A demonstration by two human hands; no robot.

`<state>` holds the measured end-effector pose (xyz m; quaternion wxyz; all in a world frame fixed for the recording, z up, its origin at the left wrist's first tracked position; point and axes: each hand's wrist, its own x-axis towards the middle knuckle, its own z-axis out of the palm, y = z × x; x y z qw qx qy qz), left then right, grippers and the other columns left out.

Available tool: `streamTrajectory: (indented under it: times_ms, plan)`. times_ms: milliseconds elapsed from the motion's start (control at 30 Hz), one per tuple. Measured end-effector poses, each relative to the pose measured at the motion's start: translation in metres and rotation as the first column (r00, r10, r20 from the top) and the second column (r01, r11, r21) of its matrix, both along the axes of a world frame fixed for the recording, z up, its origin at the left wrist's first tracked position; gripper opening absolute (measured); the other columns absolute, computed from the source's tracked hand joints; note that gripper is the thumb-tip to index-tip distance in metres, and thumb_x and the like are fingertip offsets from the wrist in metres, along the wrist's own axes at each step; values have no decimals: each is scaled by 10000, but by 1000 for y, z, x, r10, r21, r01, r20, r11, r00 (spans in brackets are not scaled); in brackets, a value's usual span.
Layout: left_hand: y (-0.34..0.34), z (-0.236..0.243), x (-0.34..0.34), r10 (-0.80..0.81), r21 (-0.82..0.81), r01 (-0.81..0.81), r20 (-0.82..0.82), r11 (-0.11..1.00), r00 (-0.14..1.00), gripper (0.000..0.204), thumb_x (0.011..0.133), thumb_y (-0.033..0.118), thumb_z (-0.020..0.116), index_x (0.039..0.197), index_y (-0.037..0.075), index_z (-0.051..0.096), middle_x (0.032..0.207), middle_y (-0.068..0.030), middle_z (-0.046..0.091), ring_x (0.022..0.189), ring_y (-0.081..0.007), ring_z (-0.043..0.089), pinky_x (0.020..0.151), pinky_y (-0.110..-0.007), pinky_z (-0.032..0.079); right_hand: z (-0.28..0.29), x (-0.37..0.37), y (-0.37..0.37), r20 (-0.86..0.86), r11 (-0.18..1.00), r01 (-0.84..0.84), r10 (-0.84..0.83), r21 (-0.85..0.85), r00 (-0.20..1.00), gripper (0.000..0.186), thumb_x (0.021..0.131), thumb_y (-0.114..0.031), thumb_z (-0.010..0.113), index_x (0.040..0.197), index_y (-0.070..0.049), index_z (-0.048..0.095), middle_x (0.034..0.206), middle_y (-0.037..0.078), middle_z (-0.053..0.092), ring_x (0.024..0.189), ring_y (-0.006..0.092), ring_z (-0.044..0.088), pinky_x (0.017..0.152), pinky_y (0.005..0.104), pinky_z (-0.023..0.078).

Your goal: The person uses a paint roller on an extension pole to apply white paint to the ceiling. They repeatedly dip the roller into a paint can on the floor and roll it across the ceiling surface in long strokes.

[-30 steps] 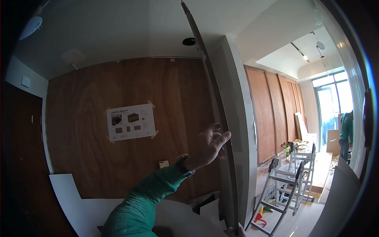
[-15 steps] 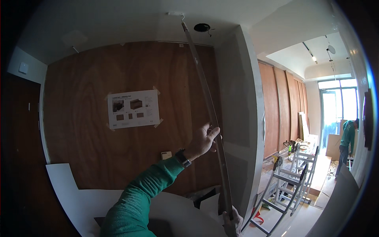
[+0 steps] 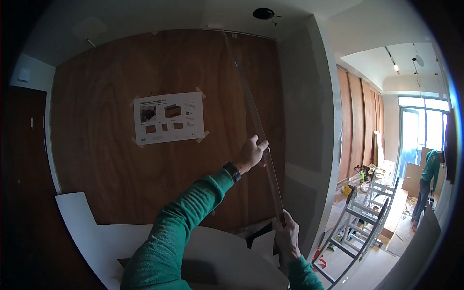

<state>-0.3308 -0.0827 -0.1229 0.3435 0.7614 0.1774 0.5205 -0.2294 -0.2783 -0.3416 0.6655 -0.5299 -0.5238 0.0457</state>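
Note:
A long, narrow metal strip (image 3: 251, 104) slants up across the plywood wall (image 3: 96, 121), its top at the wall's upper edge near the ceiling. My left hand (image 3: 253, 152), in a green sleeve with a dark watch, grips the strip about halfway along. Lower down, my right hand (image 3: 287, 231) holds the same strip. Behind them a printed sheet (image 3: 168, 116) with pictures is taped to the plywood. Pale sheet material (image 3: 77, 217) curves along the wall's foot.
A grey wall column (image 3: 309, 96) stands at the right. Beyond it are aluminium stepladders (image 3: 355, 232), a cluttered work surface (image 3: 367, 171) and a bent-over co-worker (image 3: 427, 174) in green before a bright window. A dark door (image 3: 24, 169) is at the left, a ceiling hole (image 3: 263, 13) above.
The strip's top has come down to the plywood's upper edge. My left hand has closed on it and moved slightly up in view; my right hand has risen into clearer view.

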Motion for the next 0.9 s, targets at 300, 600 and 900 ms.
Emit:
streamTrajectory:
  times_ms: [300, 600, 900]
  plan:
    - [34, -4, -18, 6, -10, -6, -54, 1000, 999, 726, 1023, 252, 597, 1502, -160, 240, 987, -195, 691, 649, -202, 710, 480, -315, 607, -12, -11, 31, -39, 999, -14, 13, -37, 999, 406, 912, -159, 686, 1295, -29, 649, 813, 89, 659, 718, 139, 596, 690, 323, 520]
    - [0, -18, -59, 27, -33, -30, -85, 999, 996, 756, 1035, 276, 587, 1495, -194, 213, 864, -159, 686, 554, -175, 677, 462, -292, 576, -34, -44, 16, -38, 996, -6, 3, -90, 999, 378, 928, -135, 688, 1290, -36, 643, 815, 113, 669, 707, 170, 633, 677, 329, 524]
    - [49, 18, -78, -67, -42, 69, 39, 997, 997, 297, 1037, 255, 571, 1131, -26, 546, 944, -138, 713, 640, -213, 722, 517, -334, 634, -19, -69, 51, -33, 999, -49, 49, -6, 998, 365, 941, -130, 680, 1292, -43, 636, 838, 147, 706, 729, 185, 684, 682, 342, 542]
